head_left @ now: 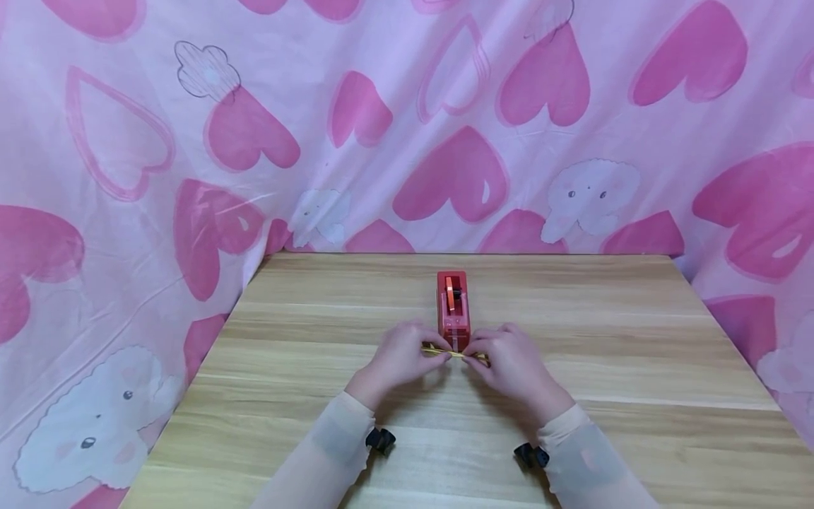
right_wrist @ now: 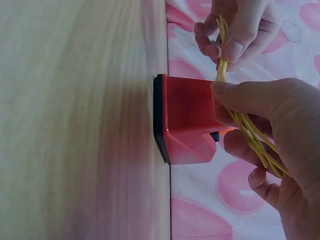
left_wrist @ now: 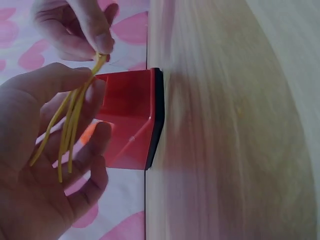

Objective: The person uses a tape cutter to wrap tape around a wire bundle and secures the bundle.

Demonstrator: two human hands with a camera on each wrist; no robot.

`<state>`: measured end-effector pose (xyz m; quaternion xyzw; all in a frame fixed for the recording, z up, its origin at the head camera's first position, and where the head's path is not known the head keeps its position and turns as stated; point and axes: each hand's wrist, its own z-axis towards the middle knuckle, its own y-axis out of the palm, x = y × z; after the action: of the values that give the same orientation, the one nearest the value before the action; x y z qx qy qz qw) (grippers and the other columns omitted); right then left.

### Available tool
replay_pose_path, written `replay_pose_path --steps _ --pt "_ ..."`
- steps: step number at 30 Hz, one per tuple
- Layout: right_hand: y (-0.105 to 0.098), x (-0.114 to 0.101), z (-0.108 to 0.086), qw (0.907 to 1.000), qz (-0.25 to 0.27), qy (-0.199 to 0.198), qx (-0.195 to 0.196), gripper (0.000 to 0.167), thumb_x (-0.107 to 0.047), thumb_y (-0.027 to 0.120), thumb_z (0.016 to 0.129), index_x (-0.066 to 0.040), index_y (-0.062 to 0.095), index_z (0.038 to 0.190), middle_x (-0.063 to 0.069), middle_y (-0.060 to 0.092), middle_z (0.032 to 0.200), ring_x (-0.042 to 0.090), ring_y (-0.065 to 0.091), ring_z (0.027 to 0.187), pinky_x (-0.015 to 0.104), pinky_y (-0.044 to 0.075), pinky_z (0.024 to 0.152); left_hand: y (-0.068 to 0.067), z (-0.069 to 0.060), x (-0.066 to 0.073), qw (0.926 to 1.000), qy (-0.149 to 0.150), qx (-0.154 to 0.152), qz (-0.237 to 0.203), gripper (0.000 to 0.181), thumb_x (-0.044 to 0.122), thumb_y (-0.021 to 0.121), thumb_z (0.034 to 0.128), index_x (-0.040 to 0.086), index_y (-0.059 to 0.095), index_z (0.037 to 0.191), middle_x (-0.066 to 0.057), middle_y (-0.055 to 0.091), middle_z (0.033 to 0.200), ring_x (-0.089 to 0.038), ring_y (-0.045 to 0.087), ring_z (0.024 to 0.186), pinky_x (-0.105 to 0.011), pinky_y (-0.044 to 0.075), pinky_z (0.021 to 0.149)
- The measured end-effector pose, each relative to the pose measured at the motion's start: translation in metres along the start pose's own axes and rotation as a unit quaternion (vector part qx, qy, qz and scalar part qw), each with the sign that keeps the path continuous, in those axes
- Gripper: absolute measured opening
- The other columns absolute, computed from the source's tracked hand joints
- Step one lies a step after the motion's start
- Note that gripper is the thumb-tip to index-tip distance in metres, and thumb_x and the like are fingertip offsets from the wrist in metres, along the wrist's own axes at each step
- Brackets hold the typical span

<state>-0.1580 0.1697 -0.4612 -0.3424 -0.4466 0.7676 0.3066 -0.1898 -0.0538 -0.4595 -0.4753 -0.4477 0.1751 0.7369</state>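
A bundle of thin yellow strands [head_left: 456, 354] stretches between both hands, just in front of a red tape dispenser [head_left: 455, 322]. My left hand [head_left: 402, 355] pinches the bundle between thumb and forefinger; loose strand ends [left_wrist: 66, 131] hang over its palm in the left wrist view. Close by, my right hand [head_left: 511, 362] pinches the same bundle with thumb and fingertips. More strands [right_wrist: 256, 142] fan out under that hand in the right wrist view. The dispenser stands upright on a black base, with an orange roll core [head_left: 451, 293] inside it. What the strands are made of is unclear.
The wood-grain table [head_left: 305, 332] extends to both sides of the arms. A pink heart-patterned cloth [head_left: 381, 177] hangs behind it and along its sides. Black devices [head_left: 381, 441] are strapped at the wrists over pale sleeves.
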Motion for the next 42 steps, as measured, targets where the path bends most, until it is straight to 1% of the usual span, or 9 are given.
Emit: replay_pose_path --steps 4,7,12,17,21,23,31,34,42 --pt "0.002 -0.002 -0.001 0.9998 -0.016 -0.009 0.010 0.010 -0.023 0.089 0.082 -0.020 0.082 0.089 -0.006 0.078 0.094 0.010 0.072 0.084 0.042 0.050 0.089 0.000 -0.001 -0.002 0.9973 -0.046 -0.015 -0.055 0.007 0.032 0.079 0.0907 0.029 0.082 0.095 0.015 0.076 0.094 -0.002 0.064 0.086 -0.025 0.051 0.080" --pt "0.003 -0.002 -0.003 0.9996 -0.020 -0.008 0.020 0.011 -0.023 0.089 0.081 -0.020 0.082 0.089 -0.006 0.078 0.093 0.010 0.073 0.083 0.042 0.049 0.088 0.000 -0.002 -0.003 0.9957 -0.056 -0.014 -0.072 0.006 0.032 0.079 0.0905 0.028 0.082 0.093 0.014 0.077 0.092 -0.001 0.062 0.081 -0.025 0.050 0.079" --pt "0.004 -0.002 -0.004 0.9994 -0.018 0.014 0.026 0.012 -0.024 0.090 0.081 -0.020 0.082 0.090 -0.007 0.077 0.092 0.010 0.073 0.082 0.042 0.049 0.089 0.000 -0.002 -0.001 0.9974 -0.033 -0.007 -0.063 0.008 0.030 0.078 0.0927 0.025 0.084 0.096 0.011 0.078 0.091 -0.001 0.057 0.068 -0.024 0.048 0.069" --pt "-0.003 -0.007 -0.002 0.9970 0.005 0.075 -0.019 0.012 -0.028 0.086 0.086 -0.021 0.082 0.094 -0.008 0.078 0.094 0.012 0.073 0.088 0.050 0.047 0.098 0.000 -0.002 0.002 0.9998 0.000 0.009 -0.017 0.011 0.031 0.077 0.0936 0.025 0.084 0.099 0.010 0.079 0.093 -0.004 0.060 0.082 -0.025 0.048 0.076" --pt "-0.016 -0.012 0.001 0.9901 0.041 0.115 -0.069 0.013 -0.030 0.082 0.089 -0.021 0.082 0.099 -0.005 0.080 0.099 0.017 0.076 0.097 0.068 0.027 0.114 -0.001 -0.003 0.003 0.9990 0.033 0.029 0.013 0.010 0.030 0.079 0.0922 0.024 0.084 0.097 0.009 0.080 0.094 -0.008 0.062 0.087 -0.027 0.050 0.080" --pt "-0.022 -0.014 0.003 0.9861 0.058 0.128 -0.089 0.014 -0.029 0.081 0.090 -0.021 0.083 0.101 -0.004 0.081 0.099 0.020 0.076 0.100 0.074 0.015 0.116 -0.001 -0.003 0.003 0.9982 0.043 0.037 0.021 0.009 0.030 0.080 0.0913 0.023 0.085 0.096 0.008 0.080 0.092 -0.009 0.062 0.087 -0.028 0.050 0.079" --pt "-0.032 -0.013 0.008 0.9651 0.125 0.198 -0.118 0.031 -0.025 0.077 0.093 -0.014 0.075 0.122 -0.005 0.080 0.098 0.028 0.071 0.115 0.075 -0.008 0.116 0.000 -0.004 0.002 0.9955 0.066 0.047 0.049 0.009 0.029 0.082 0.0895 0.024 0.084 0.096 0.009 0.079 0.093 -0.006 0.059 0.085 -0.020 0.048 0.073" --pt "-0.033 -0.012 0.008 0.9624 0.132 0.209 -0.113 0.029 -0.023 0.079 0.092 -0.016 0.077 0.119 -0.008 0.080 0.095 0.027 0.071 0.115 0.075 -0.008 0.116 0.001 -0.004 0.002 0.9945 0.074 0.052 0.053 0.009 0.027 0.083 0.0878 0.023 0.084 0.096 0.010 0.079 0.094 -0.006 0.060 0.085 -0.020 0.049 0.072" --pt "-0.036 -0.008 0.010 0.9616 0.143 0.197 -0.127 0.023 -0.027 0.079 0.091 -0.021 0.079 0.113 -0.009 0.079 0.101 0.023 0.072 0.111 0.074 -0.003 0.117 0.000 -0.004 0.000 0.9937 0.076 0.065 0.050 0.009 0.026 0.085 0.0860 0.022 0.085 0.094 0.010 0.079 0.092 -0.006 0.061 0.086 -0.021 0.050 0.073"
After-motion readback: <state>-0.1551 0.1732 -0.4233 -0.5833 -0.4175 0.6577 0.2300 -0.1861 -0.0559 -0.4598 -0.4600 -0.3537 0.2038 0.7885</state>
